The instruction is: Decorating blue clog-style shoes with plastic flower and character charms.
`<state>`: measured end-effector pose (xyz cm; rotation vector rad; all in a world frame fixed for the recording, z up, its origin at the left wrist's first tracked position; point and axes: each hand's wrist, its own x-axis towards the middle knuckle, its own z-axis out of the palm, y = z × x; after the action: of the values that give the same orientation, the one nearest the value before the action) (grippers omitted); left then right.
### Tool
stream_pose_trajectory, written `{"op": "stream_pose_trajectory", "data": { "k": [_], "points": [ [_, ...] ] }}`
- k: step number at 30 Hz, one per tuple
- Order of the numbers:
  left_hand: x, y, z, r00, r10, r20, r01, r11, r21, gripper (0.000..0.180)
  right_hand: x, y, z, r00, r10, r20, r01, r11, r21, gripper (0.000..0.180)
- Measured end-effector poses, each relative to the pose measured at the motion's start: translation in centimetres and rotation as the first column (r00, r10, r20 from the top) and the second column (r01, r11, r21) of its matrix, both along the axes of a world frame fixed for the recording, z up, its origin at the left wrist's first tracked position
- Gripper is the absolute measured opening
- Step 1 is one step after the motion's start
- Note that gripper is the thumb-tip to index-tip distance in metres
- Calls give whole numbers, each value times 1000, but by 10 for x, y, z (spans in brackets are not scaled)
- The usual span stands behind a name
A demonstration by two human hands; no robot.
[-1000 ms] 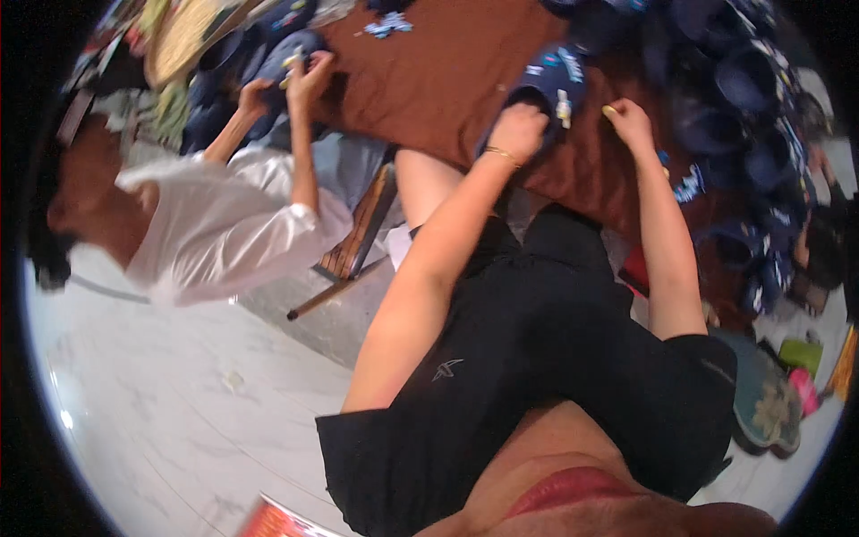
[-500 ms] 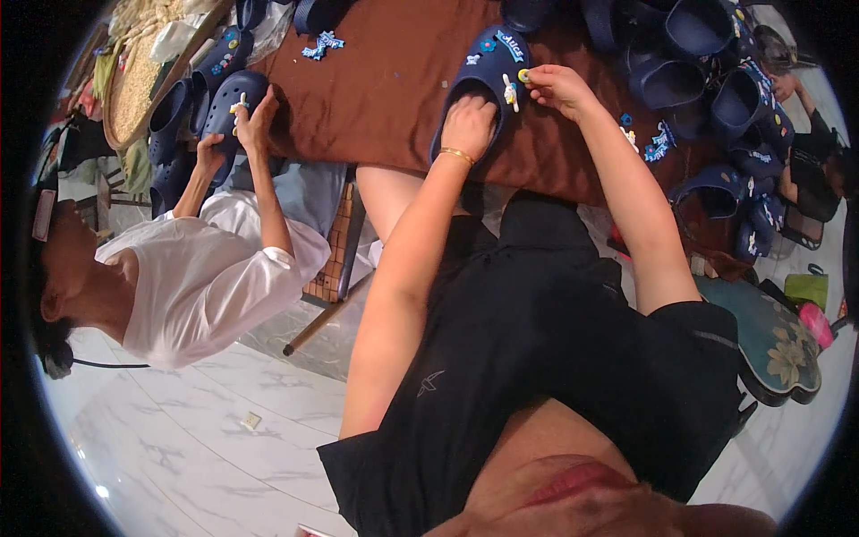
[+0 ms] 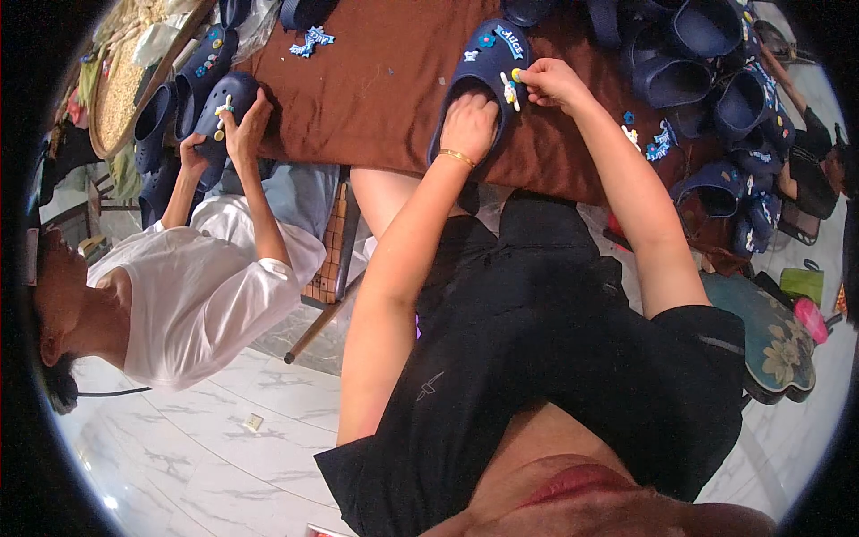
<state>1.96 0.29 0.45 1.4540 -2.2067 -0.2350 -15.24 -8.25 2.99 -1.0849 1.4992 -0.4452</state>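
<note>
A navy blue clog (image 3: 456, 67) lies on the brown cloth in front of me, its toe pointing away. My left hand (image 3: 471, 123) reaches into its foot opening and grips it from inside, with the fingertips hidden. Between the fingertips of my right hand (image 3: 557, 85) is a small round yellow charm (image 3: 516, 75), against the clog's right upper. Just beside it a white figure-shaped charm (image 3: 509, 93) sits on the clog. Toward the toe are a blue flower charm (image 3: 486, 40) and a light blue banner charm (image 3: 513, 42). A small white charm (image 3: 470, 56) is on the left side.
Loose blue-and-white charms (image 3: 662, 141) lie right on the brown cloth (image 3: 376, 98), with another cluster (image 3: 311, 42) far left. Several navy clogs (image 3: 680, 72) are piled at right. At left a co-worker in a white shirt (image 3: 206, 304) holds a clog (image 3: 234, 89). A stool (image 3: 761, 336) stands at lower right.
My right hand has moved slightly left with the yellow charm, bringing it against the clog. The co-worker's hands and clog have shifted a little; a yellow charm now shows on that clog.
</note>
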Motion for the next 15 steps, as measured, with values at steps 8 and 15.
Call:
{"op": "stream_pose_trajectory", "data": {
  "k": [8,15],
  "points": [
    [0,2,-5,999,17,-33,-17,1000,4,8,3,15,-6,985,-111,129,120,991,-63,14],
    [-1,1,-6,1000,26,-8,-26,999,-18,9,-28,35,-16,980,-97,175,124,981,-151,13]
  ]
}}
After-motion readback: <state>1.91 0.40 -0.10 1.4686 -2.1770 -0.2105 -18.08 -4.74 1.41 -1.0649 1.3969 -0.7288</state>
